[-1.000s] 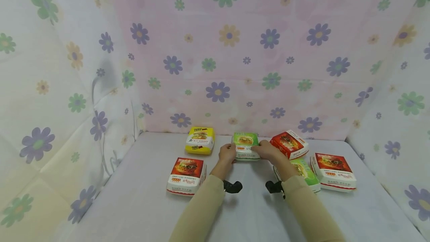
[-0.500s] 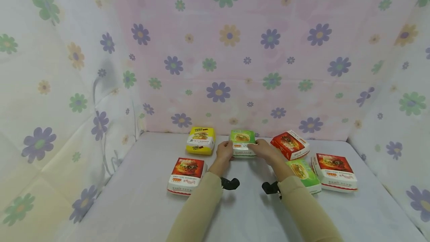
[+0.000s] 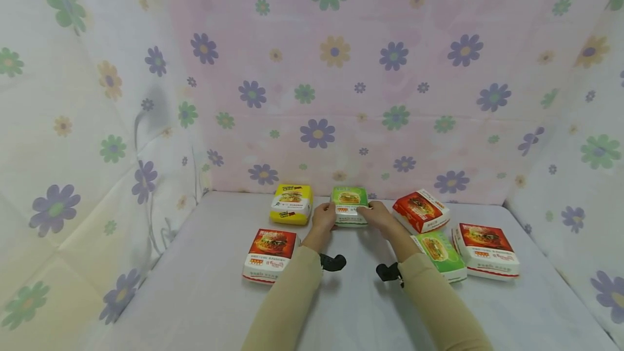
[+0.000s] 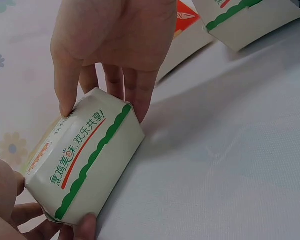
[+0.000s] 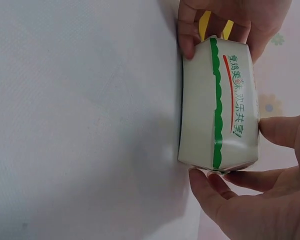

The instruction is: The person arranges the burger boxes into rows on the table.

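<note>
A green-and-white burger box (image 3: 349, 207) is at the back middle of the white table, between both hands. My left hand (image 3: 324, 218) grips its left end; in the left wrist view, fingers (image 4: 85, 227) curl under the box's near corner. My right hand (image 3: 380, 218) holds the opposite end, its thumb on the top edge and its other fingers (image 5: 207, 192) against the end wall in the right wrist view. The box's base appears on or very close to the tablecloth. A yellow burger box (image 3: 291, 204) stands just left of my left hand.
A red-and-white burger box (image 3: 271, 256) lies front left. To the right are a tilted red box (image 3: 421, 210), another green box (image 3: 440, 255) partly behind the right forearm, and a red-topped box (image 3: 485, 250). A flowered cloth wall (image 3: 361, 123) rises behind the table.
Both hands have shifted left and slightly back with the green burger box, mostly in the first half second. It now sits closer to the yellow box. The other boxes have stayed put.
</note>
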Tool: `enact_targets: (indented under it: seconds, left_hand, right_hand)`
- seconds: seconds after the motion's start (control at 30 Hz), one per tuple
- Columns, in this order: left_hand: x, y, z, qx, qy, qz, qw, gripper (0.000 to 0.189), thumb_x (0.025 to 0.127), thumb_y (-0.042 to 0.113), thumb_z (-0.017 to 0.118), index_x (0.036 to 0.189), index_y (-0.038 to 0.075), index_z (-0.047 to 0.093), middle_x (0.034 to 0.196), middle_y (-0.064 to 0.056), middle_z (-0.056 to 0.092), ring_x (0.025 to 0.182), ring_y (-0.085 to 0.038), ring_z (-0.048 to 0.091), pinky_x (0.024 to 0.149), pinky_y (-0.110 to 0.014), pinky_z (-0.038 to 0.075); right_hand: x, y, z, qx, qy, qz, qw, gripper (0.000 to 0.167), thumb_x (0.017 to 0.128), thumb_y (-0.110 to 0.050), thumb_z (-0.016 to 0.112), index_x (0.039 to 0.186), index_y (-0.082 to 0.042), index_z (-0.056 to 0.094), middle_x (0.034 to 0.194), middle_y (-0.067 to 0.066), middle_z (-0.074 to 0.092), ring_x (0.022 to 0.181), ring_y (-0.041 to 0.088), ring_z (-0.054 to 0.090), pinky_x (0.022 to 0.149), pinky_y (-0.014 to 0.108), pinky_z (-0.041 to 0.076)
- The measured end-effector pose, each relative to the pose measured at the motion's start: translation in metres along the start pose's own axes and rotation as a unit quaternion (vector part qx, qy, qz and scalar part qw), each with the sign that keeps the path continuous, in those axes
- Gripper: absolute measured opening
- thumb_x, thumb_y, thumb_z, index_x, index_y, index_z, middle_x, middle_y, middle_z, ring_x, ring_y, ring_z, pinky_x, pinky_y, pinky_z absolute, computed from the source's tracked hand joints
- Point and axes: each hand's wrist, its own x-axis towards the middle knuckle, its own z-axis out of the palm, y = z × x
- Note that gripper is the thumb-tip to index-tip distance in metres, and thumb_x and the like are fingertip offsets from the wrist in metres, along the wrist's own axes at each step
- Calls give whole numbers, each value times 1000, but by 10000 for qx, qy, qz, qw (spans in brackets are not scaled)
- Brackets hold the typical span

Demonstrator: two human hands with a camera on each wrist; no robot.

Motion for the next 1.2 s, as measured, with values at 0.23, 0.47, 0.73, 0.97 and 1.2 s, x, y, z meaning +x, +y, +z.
enact_targets:
  seconds: [0.23,0.47,0.73,0.97,1.2]
  left_hand:
    - [0,3,-3,80,15,-69,9999,48,110,32,45,147,3,51,132,-17,59,76,-17,51,63,-28,50]
    - [-6,9,-3,609,91,-66,9981,60,110,38,41,157,2,34,155,-21,42,114,-30,54,87,-40,52]
    - [-23,24,-4,2526,599,377,9650,70,107,47,41,158,0,31,156,-27,38,143,-43,39,118,-55,32]
    - [-33,36,-4,2643,106,666,9621,71,106,45,47,158,1,28,157,-31,31,145,-49,29,117,-59,31]
    - [-49,41,-9,2736,-392,728,9583,73,106,44,48,161,3,24,160,-31,25,145,-52,26,115,-64,31]
  right_hand:
    - [2,-1,2,-36,79,148,9999,68,105,-35,52,150,13,34,144,27,47,126,36,48,113,55,39]
    - [-7,-11,-2,-684,124,220,9973,72,105,-38,48,151,14,29,151,33,37,134,42,42,115,58,35]
    - [-28,-24,-16,-1550,-98,32,9879,77,106,-42,46,153,16,24,160,35,24,147,48,29,117,61,31]
    - [-50,-30,-29,-1622,-304,-323,9858,79,107,-41,47,155,15,18,162,35,17,151,50,17,118,64,24]
    - [-72,-29,-43,-1896,-396,-750,9782,77,106,-42,49,154,13,25,160,35,24,149,50,22,117,65,28]
